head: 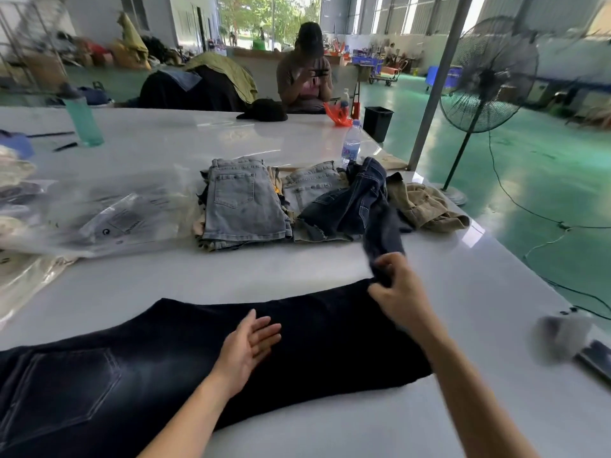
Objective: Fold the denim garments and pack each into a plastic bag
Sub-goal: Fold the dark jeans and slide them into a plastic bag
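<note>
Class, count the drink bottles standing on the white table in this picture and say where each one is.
2. A teal bottle stands at the far left of the table; a clear plastic water bottle stands near the right edge, behind the denim pile. Others may be hidden.

Glossy green floor (496,166) under daylight from tall windows (264,18). Long white bench (185,133) up front, grey steel post (436,81) and black pedestal fan (486,74) to the right. Seated person (305,71) at the far side.

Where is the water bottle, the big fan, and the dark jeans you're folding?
water bottle (351,147): head view, on its labelled body.
big fan (488,75): head view, on the hub of its cage.
dark jeans (324,338): head view, on the flat leg between the hands.
</note>
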Tool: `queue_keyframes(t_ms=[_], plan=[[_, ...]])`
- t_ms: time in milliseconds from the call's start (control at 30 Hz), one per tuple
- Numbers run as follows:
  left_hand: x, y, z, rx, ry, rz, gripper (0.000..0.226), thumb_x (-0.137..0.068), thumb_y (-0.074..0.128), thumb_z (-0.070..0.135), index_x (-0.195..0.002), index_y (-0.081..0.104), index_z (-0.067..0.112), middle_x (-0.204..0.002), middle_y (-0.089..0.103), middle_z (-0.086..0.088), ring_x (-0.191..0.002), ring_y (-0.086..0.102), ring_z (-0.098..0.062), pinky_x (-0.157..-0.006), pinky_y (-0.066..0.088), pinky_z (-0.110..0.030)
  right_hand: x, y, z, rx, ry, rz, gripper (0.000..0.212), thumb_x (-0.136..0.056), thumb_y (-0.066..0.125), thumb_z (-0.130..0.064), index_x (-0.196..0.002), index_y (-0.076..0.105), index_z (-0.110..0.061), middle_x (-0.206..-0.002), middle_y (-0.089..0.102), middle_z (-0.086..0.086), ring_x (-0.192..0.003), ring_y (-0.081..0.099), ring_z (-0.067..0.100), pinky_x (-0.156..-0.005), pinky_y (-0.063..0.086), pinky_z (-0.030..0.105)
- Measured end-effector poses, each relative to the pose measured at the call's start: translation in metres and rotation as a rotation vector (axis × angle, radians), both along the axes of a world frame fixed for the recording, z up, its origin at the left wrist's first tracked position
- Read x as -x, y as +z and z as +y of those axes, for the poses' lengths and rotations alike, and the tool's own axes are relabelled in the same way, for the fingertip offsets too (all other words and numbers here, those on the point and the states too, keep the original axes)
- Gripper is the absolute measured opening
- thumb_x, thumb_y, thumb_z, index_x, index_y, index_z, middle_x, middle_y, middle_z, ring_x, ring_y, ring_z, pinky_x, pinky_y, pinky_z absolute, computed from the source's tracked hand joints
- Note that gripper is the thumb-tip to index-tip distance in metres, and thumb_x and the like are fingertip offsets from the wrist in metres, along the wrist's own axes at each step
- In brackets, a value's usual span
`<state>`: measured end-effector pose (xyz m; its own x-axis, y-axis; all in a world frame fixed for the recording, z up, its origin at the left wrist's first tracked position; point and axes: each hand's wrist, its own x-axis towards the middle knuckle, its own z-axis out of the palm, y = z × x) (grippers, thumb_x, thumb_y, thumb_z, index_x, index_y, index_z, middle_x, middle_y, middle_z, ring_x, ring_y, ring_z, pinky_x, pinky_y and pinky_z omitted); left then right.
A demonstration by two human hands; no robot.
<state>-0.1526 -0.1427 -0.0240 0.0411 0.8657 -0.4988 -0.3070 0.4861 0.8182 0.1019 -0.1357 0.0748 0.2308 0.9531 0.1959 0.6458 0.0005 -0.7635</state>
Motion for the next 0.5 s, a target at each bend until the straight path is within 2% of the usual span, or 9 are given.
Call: queue_keyframes(t_ms=[67,100,167,200,267,333,400,500], plan=[[0.015,0.001,0.000,0.166,0.016,-0.193,0.062,-0.092,0.037,0.060,-0.111,0.059,0.005,-0.112,0.066,-0.021,-0.103,0.063,-0.037,-0.080,0.052,-0.047,0.064,-0.009,-0.021,-0.063,0.142,-0.040,0.035,-0.072,0.064,-0.010,-0.102,0.054,-0.023,-0.089,0.060,-0.008,-0.082,0.057,0.012,-0.071,0.039,0.019],[0.023,-0.002,0.000,0.205,0.022,-0.234,0.071,-0.090,0.035,0.066,-0.110,0.058,0.002,-0.111,0.065,-0.024,-0.098,0.064,-0.040,-0.077,0.053,-0.048,0.093,-0.018,-0.031,-0.031,0.252,-0.054,0.036,-0.073,0.062,-0.014,-0.107,0.052,-0.022,-0.096,0.060,-0.006,-0.088,0.058,0.013,-0.075,0.042,0.020],[0.035,-0.008,-0.003,0.219,0.021,-0.253,0.083,-0.085,0.034,0.072,-0.103,0.066,-0.003,-0.103,0.067,-0.025,-0.083,0.068,-0.039,-0.066,0.056,-0.042,0.139,-0.042,-0.051,0.184,0.521,-0.079,0.045,-0.082,0.061,-0.025,-0.124,0.045,-0.021,-0.115,0.055,0.000,-0.099,0.056,0.016,-0.085,0.046,0.027],[0.040,-0.009,-0.005,0.210,0.010,-0.247,0.083,-0.084,0.036,0.072,-0.098,0.071,-0.002,-0.101,0.068,-0.024,-0.083,0.069,-0.038,-0.063,0.057,-0.039,0.153,-0.054,-0.059,0.316,0.637,-0.120,0.052,-0.085,0.061,-0.034,-0.131,0.041,-0.022,-0.122,0.051,0.002,-0.103,0.055,0.018,-0.088,0.045,0.029],[0.043,-0.008,-0.009,0.179,0.001,-0.097,0.061,-0.084,0.054,0.060,-0.102,0.073,0.004,-0.110,0.068,-0.019,-0.096,0.068,-0.034,-0.073,0.057,-0.037,0.165,-0.076,-0.069,0.421,0.753,-0.243,0.059,-0.087,0.059,-0.044,-0.138,0.038,-0.023,-0.130,0.047,0.003,-0.113,0.052,0.021,-0.094,0.043,0.032],[0.040,-0.008,-0.010,0.077,-0.038,0.255,0.041,-0.082,0.071,0.030,-0.113,0.065,0.003,-0.115,0.065,-0.019,-0.101,0.064,-0.031,-0.088,0.053,-0.042,0.158,-0.084,-0.071,0.320,0.706,-0.283,0.051,-0.090,0.055,-0.044,-0.135,0.044,-0.024,-0.129,0.049,-0.001,-0.117,0.050,0.018,-0.096,0.042,0.031],[0.033,-0.002,-0.014,-0.035,-0.043,0.552,0.020,-0.081,0.066,0.006,-0.100,0.063,0.000,-0.100,0.068,-0.019,-0.088,0.064,-0.029,-0.086,0.053,-0.045,0.144,-0.088,-0.066,0.186,0.568,-0.366,0.042,-0.094,0.048,-0.044,-0.133,0.049,-0.027,-0.130,0.051,-0.007,-0.121,0.047,0.012,-0.098,0.039,0.027],[0.032,0.015,-0.018,-0.131,0.023,0.620,0.013,-0.080,0.057,0.000,-0.092,0.060,-0.001,-0.091,0.067,-0.019,-0.078,0.061,-0.026,-0.073,0.051,-0.039,0.118,-0.090,-0.049,0.086,0.286,-0.567,0.046,-0.099,0.035,-0.047,-0.140,0.042,-0.029,-0.145,0.040,-0.014,-0.138,0.029,0.006,-0.111,0.024,0.026]])
